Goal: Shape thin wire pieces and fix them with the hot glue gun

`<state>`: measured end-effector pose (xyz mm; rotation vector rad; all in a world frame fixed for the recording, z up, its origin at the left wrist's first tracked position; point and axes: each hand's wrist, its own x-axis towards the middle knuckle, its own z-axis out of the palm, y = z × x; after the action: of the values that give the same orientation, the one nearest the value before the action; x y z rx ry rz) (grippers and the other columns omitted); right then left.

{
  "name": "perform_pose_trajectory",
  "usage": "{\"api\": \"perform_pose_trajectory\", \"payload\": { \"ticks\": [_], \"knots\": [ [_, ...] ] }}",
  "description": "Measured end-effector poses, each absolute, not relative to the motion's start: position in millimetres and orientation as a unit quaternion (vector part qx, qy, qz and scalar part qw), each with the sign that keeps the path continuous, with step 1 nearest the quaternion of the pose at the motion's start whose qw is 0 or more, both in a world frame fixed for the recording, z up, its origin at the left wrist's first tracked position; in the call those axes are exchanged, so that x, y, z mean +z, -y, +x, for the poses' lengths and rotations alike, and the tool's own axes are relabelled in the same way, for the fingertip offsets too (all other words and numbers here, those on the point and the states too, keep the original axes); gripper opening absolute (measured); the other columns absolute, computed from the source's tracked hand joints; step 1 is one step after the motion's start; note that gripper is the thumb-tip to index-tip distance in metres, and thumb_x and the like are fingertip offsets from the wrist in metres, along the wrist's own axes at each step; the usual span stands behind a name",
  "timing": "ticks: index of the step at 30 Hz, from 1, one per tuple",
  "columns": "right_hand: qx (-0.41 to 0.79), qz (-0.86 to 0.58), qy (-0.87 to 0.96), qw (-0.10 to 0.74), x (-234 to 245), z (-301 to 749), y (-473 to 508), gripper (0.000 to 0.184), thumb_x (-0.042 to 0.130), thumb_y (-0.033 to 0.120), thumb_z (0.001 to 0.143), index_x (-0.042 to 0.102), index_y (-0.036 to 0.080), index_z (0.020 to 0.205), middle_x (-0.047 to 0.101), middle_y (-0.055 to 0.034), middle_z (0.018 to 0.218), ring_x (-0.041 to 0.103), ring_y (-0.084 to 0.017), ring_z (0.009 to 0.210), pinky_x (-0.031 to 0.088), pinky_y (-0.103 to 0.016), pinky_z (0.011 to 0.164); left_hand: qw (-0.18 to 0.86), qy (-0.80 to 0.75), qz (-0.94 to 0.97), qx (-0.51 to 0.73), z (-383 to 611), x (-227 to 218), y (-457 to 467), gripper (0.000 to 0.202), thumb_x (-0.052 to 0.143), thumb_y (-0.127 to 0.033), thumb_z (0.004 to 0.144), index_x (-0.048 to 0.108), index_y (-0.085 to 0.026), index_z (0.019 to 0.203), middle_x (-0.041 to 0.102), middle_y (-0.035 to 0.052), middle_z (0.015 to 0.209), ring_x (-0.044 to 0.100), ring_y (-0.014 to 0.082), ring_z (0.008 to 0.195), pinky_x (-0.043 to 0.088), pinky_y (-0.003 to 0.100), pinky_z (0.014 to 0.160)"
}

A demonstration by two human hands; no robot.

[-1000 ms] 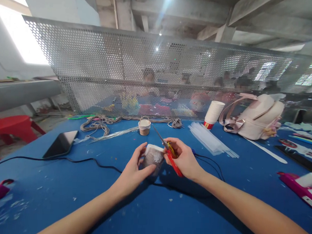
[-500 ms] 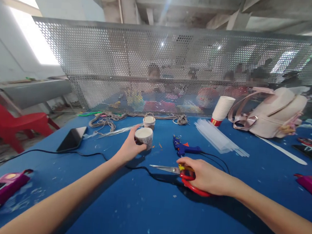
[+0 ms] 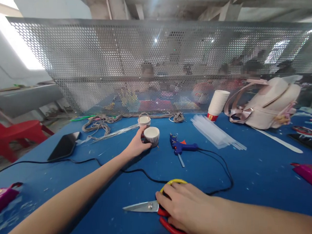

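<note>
My left hand [image 3: 139,144] is curled round a small cup [image 3: 152,135] with a white top and a darker, patterned side, on the blue table. Just behind it stands a similar small white cup [image 3: 144,121] with a thin loop handle. Closer to me, my right hand [image 3: 180,205] is closed over the yellow and red handles of a pair of scissors [image 3: 146,206]. The blades point left, nearly closed, low over the table or on it. Beyond that hand lies a blue glue gun [image 3: 183,146] with a glue stick in its back end.
Grey cord [image 3: 103,121] and clear thin sticks [image 3: 118,131] lie at the back left, near a phone [image 3: 64,145]. A black cable [image 3: 142,171] crosses the table. Translucent strips [image 3: 215,132], stacked paper cups [image 3: 218,104] and a backpack [image 3: 266,105] are right, before a perforated metal screen [image 3: 96,65].
My right hand has brought the scissors left and closer to me, away from the glue gun. My left hand has shifted the cup to the right of the cup behind it.
</note>
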<state>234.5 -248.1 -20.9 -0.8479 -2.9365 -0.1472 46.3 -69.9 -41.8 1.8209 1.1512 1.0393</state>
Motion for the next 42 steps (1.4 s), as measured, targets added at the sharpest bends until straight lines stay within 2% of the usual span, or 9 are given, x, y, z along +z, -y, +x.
{"api": "perform_pose_trajectory", "payload": {
  "ticks": [5, 9, 12, 16, 18, 21, 25, 30, 42],
  "knots": [
    [0.018, -0.313, 0.95, 0.001, 13.9, 236.4, 236.2, 0.024, 0.058, 0.034, 0.082, 0.06, 0.017, 0.099, 0.064, -0.0073, 0.081, 0.061, -0.024, 0.071, 0.045, -0.032, 0.057, 0.349, -0.474, 0.705, 0.395, 23.0, -28.6, 71.7, 0.063, 0.057, -0.018, 0.056, 0.051, -0.02, 0.119, 0.06, 0.0112, 0.121, 0.061, 0.0229, 0.099, 0.051, 0.032, 0.075],
    [0.095, -0.404, 0.9, 0.13, 32.2, 236.3, 182.2, 0.041, 0.057, 0.034, 0.084, 0.051, 0.017, 0.122, 0.062, -0.0113, 0.108, 0.06, -0.025, 0.095, 0.048, -0.036, 0.077, 0.293, -0.535, 0.68, 0.408, -7.9, -11.3, 65.4, 0.029, 0.053, -0.034, 0.067, 0.062, -0.018, 0.09, 0.067, 0.005, 0.084, 0.063, 0.02, 0.078, 0.049, 0.032, 0.069],
    [0.086, -0.475, 0.849, 0.215, 23.6, 227.4, 130.4, 0.062, 0.064, 0.037, 0.077, 0.042, 0.015, 0.13, 0.049, -0.0159, 0.129, 0.051, -0.031, 0.113, 0.045, -0.042, 0.089, 0.244, -0.58, 0.66, 0.411, -33.6, -2.2, 55.3, 0.024, 0.045, -0.039, 0.074, 0.059, -0.02, 0.074, 0.054, -0.0026, 0.055, 0.056, 0.0165, 0.055, 0.046, 0.028, 0.057],
    [0.146, -0.502, 0.815, 0.25, 5.1, 207.3, 85.7, 0.081, 0.07, 0.04, 0.066, 0.034, 0.013, 0.134, 0.043, -0.0182, 0.134, 0.045, -0.034, 0.119, 0.042, -0.045, 0.093, 0.18, -0.639, 0.654, 0.363, -66.9, 1.7, 44.5, 0.029, 0.038, -0.034, 0.083, 0.056, -0.02, 0.065, 0.048, -0.0036, 0.047, 0.051, 0.015, 0.048, 0.043, 0.026, 0.05],
    [0.169, -0.494, 0.817, 0.244, 0.1, 199.6, 78.6, 0.075, 0.069, 0.035, 0.066, 0.037, 0.013, 0.131, 0.049, -0.0178, 0.128, 0.049, -0.033, 0.115, 0.043, -0.045, 0.091, 0.147, -0.67, 0.656, 0.316, -82.5, 2.0, 41.9, 0.029, 0.042, -0.031, 0.086, 0.058, -0.018, 0.066, 0.053, -0.0019, 0.052, 0.054, 0.0148, 0.052, 0.045, 0.028, 0.053],
    [0.17, -0.475, 0.827, 0.248, -3.3, 195.1, 81.6, 0.067, 0.065, 0.029, 0.069, 0.041, 0.013, 0.129, 0.051, -0.0173, 0.125, 0.051, -0.031, 0.114, 0.041, -0.044, 0.092, 0.108, -0.7, 0.664, 0.241, -100.5, 2.7, 40.4, 0.021, 0.052, -0.032, 0.088, 0.062, -0.014, 0.09, 0.065, 0.0031, 0.083, 0.061, 0.016, 0.071, 0.051, 0.034, 0.066],
    [0.18, -0.459, 0.842, 0.221, -6.1, 197.3, 94.9, 0.072, 0.065, 0.036, 0.071, 0.037, 0.014, 0.133, 0.045, -0.0186, 0.134, 0.048, -0.032, 0.119, 0.039, -0.047, 0.096, 0.079, -0.693, 0.699, 0.158, -105.8, 2.5, 38.0, 0.032, 0.056, -0.032, 0.087, 0.056, -0.016, 0.114, 0.059, 0.0086, 0.115, 0.06, 0.0216, 0.095, 0.052, 0.042, 0.079],
    [0.136, -0.508, 0.829, 0.188, -0.7, 202.6, 112.7, 0.082, 0.059, 0.051, 0.076, 0.027, 0.014, 0.142, 0.022, -0.0181, 0.15, 0.023, -0.033, 0.137, 0.029, -0.053, 0.107, 0.074, -0.647, 0.755, 0.07, -85.3, -4.9, 39.6, 0.031, 0.055, -0.032, 0.087, 0.057, -0.018, 0.114, 0.059, 0.0087, 0.118, 0.06, 0.022, 0.098, 0.051, 0.042, 0.081],
    [0.023, -0.476, 0.845, 0.243, 22.2, 217.5, 150.1, 0.057, 0.049, 0.046, 0.087, 0.038, 0.018, 0.135, 0.033, -0.014, 0.147, 0.033, -0.03, 0.134, 0.033, -0.052, 0.107, 0.066, -0.646, 0.759, -0.055, -45.7, -8.8, 28.4, 0.035, 0.057, -0.031, 0.086, 0.054, -0.018, 0.118, 0.057, 0.0093, 0.119, 0.059, 0.0229, 0.099, 0.051, 0.043, 0.081]
  ]
}}
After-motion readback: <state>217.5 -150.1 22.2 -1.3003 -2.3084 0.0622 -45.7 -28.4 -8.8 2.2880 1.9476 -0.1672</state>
